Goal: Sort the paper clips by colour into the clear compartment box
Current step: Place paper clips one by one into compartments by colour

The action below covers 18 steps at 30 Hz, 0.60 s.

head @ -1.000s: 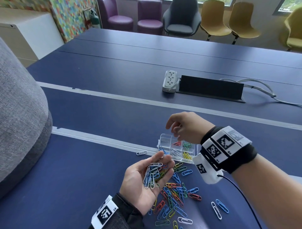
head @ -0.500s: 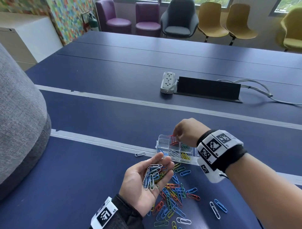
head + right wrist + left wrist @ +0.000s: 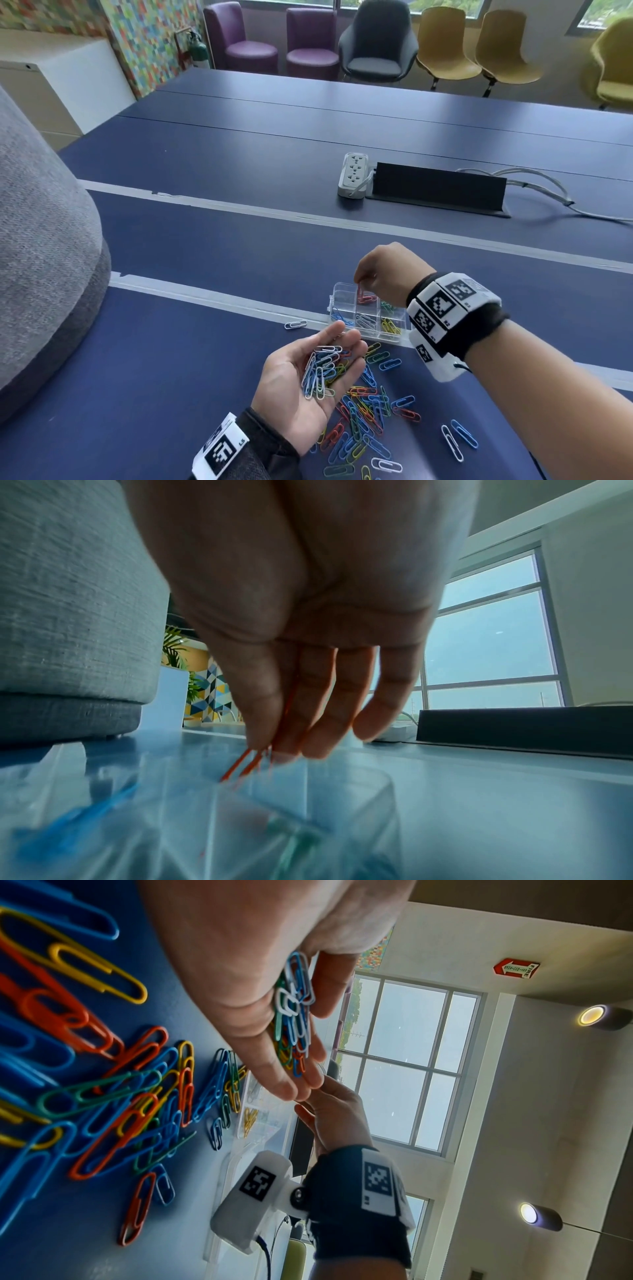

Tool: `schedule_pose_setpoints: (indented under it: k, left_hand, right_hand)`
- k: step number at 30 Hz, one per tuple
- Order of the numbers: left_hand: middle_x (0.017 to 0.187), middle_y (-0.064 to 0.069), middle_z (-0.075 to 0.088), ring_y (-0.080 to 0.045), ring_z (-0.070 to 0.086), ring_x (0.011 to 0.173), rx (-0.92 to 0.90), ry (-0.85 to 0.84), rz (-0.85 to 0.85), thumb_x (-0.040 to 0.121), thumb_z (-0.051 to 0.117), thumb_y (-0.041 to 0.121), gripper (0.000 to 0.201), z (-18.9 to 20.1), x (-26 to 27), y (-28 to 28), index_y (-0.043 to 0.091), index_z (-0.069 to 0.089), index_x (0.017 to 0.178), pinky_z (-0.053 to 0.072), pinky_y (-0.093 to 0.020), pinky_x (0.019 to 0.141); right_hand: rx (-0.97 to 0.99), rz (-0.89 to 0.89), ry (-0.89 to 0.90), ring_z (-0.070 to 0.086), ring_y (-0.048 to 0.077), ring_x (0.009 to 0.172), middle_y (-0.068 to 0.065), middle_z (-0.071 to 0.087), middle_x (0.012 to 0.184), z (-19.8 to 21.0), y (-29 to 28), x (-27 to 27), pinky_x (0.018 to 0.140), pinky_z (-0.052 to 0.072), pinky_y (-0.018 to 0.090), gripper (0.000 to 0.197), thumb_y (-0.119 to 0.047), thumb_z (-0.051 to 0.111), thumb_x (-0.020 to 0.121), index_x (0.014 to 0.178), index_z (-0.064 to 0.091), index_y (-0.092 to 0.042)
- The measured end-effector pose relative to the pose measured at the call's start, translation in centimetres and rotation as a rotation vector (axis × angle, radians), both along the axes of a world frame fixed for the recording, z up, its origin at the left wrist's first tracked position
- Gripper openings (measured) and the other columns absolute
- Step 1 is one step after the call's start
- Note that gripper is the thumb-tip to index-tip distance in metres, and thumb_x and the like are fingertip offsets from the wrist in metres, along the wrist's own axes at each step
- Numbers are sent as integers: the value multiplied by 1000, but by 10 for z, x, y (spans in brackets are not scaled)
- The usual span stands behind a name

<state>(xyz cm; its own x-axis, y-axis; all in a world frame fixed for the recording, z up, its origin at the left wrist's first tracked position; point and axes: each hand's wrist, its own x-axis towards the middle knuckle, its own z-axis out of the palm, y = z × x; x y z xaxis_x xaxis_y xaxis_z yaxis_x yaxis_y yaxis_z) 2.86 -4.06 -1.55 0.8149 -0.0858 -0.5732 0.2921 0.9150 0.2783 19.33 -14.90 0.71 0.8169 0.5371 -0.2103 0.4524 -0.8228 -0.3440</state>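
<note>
Red clip [image 3: 363,297] pinched in R hand [image 3: 387,270], tip inside clear box [image 3: 337,291], far-middle compartment.
Thumb + fingertips [image 3: 263,723] of R hand closed on clip, pointing down; clip's lower end pokes below them in R wrist view. Far-middle compartment w/ red clips already in; blue in near-L, white/grey near-middle, yellow near-R, green far-R partly hidden by wrist; far-L looks bare. L hand [image 3: 308,383] palm up just in front of box, fingers relaxed, cupping mixed bunch of clips [image 3: 322,371], not gripping. Loose mixed pile [image 3: 368,414] on blue table [image 3: 205,359] under and R of L hand. 1 white clip [image 3: 295,324] alone L of box; 1 white + 1 blue pair [image 3: 459,438] apart to R.
</note>
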Motion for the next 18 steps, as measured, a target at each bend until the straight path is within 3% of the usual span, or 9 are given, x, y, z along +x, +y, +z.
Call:
schedule_pose_setpoints:
  k: [3,7,12,18]
  left_hand:
    - [99,-25,69,-40,68,91,7,-4,-1,77,49,8,34,0,0,1,-9,70,99,55,-48,81]
    - [95,-24,70,-38,69,88,19,-10,-22,75,50,8,33,1,1,-3,-9,71,95,54,-48,81]
    - [95,-24,70,-38,69,88,24,0,-37,75,50,9,36,1,1,-7,-10,69,99,54,-48,82]
    - [94,-24,70,-37,69,86,25,-6,-39,75,50,9,35,2,1,-7,-9,70,97,54,-47,80]
  right_hand:
    - [46,-10,-32,66,18,82,-2,74,87,8,-5,-2,81,54,31,22,-7,60,78,86,76,-21]
    - [35,27,-13,66,15,83,-2,74,89,20,-11,-10,79,51,22,21,-7,61,80,90,75,-18]
    - [-41,2,0,66,21,88,2,72,95,11,-15,-13,84,54,34,25,-10,58,82,101,71,-21]
    - [-20,2,-21,66,20,86,-2,72,95,8,-17,-15,82,55,34,30,-5,51,83,92,73,-25]
